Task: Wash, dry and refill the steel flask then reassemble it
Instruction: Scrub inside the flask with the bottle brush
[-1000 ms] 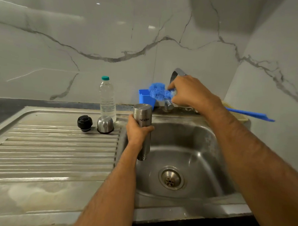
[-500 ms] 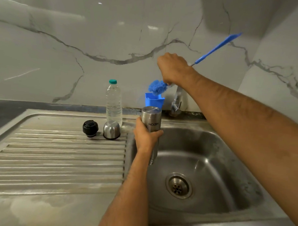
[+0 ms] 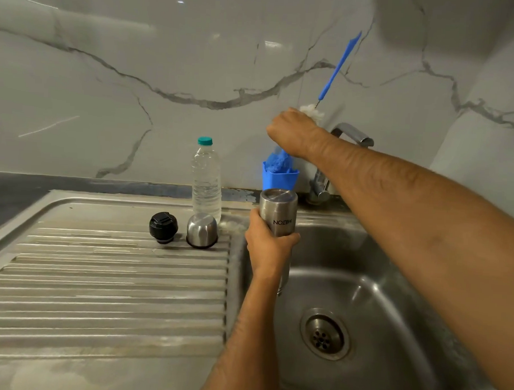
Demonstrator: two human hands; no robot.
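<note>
At centre frame my left hand (image 3: 269, 248) grips the upturned flask (image 3: 277, 216) while my right hand (image 3: 291, 131) grasps the bottle brush (image 3: 339, 65) above it.

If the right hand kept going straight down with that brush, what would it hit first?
Probably the blue cup directly beneath the right hand; the brush has its blue head there already. Depth is unclear, so the inverted steel flask might come first.

1. Two bare forearms enter from the bottom and right edges; no sleeve shows on either up to where the picture cuts them off.
2. The left hand (image 3: 269, 245) wears no ring, watch or glove.
3. The right hand (image 3: 292, 131) has a bare wrist, with no band.
4. Fine hair covers the right forearm, and raised veins run along it near the wrist.
</note>
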